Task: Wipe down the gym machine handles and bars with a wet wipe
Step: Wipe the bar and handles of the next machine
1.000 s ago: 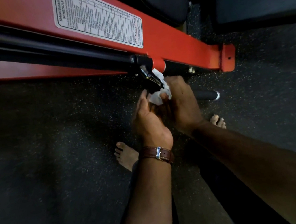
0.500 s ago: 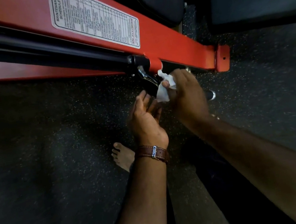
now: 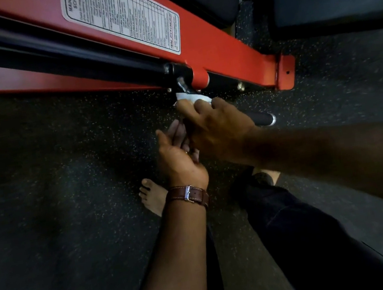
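- The right hand (image 3: 217, 126) grips a crumpled white wet wipe (image 3: 191, 98), curled fingers pressing it around the black handle bar (image 3: 262, 117) just below the red steel machine frame (image 3: 221, 51).
- The handle's chrome-capped end sticks out to the right of that hand.
- The left hand (image 3: 178, 154), wearing a brown leather watch strap (image 3: 188, 195), hangs relaxed with loose fingers, holding nothing, just beside the right hand.
- A white maintenance label (image 3: 121, 16) sits on the frame, far left.
- Bare feet stand on the dark speckled rubber floor (image 3: 55, 190).

The right hand (image 3: 218, 128) grips a white wet wipe (image 3: 191, 98) around the black handle (image 3: 262, 117) below the red frame (image 3: 216, 49). The left hand (image 3: 178, 155), fingers relaxed, sits just beside it.
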The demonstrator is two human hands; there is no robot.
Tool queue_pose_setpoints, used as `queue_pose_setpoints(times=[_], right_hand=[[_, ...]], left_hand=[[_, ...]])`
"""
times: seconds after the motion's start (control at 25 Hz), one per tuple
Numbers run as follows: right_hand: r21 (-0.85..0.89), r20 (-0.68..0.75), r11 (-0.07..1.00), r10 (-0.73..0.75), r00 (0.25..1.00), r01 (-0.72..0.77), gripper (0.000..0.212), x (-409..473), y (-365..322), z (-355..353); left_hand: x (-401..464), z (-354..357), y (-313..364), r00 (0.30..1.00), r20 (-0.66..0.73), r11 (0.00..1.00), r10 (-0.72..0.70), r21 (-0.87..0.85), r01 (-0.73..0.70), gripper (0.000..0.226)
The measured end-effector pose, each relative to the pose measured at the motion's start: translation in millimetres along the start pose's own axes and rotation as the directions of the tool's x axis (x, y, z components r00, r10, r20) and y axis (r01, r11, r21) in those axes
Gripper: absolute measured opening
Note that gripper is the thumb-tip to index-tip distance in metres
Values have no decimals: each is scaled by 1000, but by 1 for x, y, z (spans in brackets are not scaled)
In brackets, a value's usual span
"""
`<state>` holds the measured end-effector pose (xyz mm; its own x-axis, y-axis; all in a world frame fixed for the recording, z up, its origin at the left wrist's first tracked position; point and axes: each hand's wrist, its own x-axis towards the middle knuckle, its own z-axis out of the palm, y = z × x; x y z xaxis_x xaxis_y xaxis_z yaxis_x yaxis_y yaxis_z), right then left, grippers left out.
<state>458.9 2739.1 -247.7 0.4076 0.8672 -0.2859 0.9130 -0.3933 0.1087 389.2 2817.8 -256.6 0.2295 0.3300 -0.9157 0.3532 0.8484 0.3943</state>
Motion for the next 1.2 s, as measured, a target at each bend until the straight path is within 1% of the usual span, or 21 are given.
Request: queue_pose_setpoints(times=[0.08,0.16,0.2,0.28,0.32,0.36,0.4,0.48,0.52,0.56,0.64,0.72,0.76,0.8,0.84,0.88,1.0,1.04,1.08,1.12,1.2], right_hand=[[-97,88,990,-96,991,105,25,-4,-3,-2],[-158,204,968,-163,965,197,38,-5,-14,-2],[-150,218,963,-190,957,225,44,-5,-16,-1],[6,92,979,-203,975,203,44,-6,-3,0],[111,-34,974,-193,981,196,38,-9,7,4],[235,-165,955,-146,975,183,31,-14,17,10],[389,-231,911,-49,972,139,26,-19,26,16],[666,-156,745,196,968,-43,29,-26,30,17],[761,-122,637,333,935,-127,30,-26,25,17],[848,-94,495,494,864,-191,25,-23,15,16],[947,74,158,738,671,-279,13,-11,-2,23],[922,300,-126,829,471,-365,25,-8,-10,35],[886,393,-232,834,386,-402,29,-10,-9,40],[848,439,-262,833,335,-461,29,-12,-7,43],[818,434,-219,842,320,-532,29,-11,-6,45],[807,402,-152,849,343,-570,29,-7,-7,38],[909,207,32,832,516,-416,31,9,-23,21],[919,156,82,822,547,-386,34,6,-26,22],[905,157,99,827,539,-415,38,-2,-25,33],[866,212,75,840,499,-494,40,-13,-20,49],[746,424,-103,836,349,-658,36,-31,-8,74]], left_hand=[[-1,-3,1,1000,-25,1000,-17,-3,17,48],[-3,-4,1,999,-28,999,-34,-7,34,48],[-3,-4,0,999,-26,999,-39,-13,39,48],[-2,-1,-1,999,-11,999,-42,-25,42,47],[-2,0,-2,999,19,999,-41,-29,42,46],[-2,2,-3,997,62,998,-49,-35,51,47],[-1,5,-5,993,103,997,-62,-47,67,46],[0,12,-10,984,151,992,-90,-70,102,45],[0,16,-12,982,158,991,-100,-67,112,47],[0,19,-13,983,152,991,-106,-61,116,50],[1,22,-16,985,133,990,-111,-77,122,53],[1,23,-19,983,159,991,-95,-75,108,49],[-2,23,-19,982,165,993,-93,-60,104,47],[-3,23,-21,983,160,994,-94,-44,102,46],[-4,24,-21,983,161,994,-92,-40,100,46],[-3,24,-22,984,159,995,-82,-37,89,47],[5,24,-21,983,177,998,-55,3,55,47],[4,23,-21,984,174,999,-50,11,49,46],[2,24,-21,986,161,999,-49,17,46,44],[0,25,-22,989,140,999,-35,37,30,42],[-4,28,-23,994,105,996,5,90,-15,40]])
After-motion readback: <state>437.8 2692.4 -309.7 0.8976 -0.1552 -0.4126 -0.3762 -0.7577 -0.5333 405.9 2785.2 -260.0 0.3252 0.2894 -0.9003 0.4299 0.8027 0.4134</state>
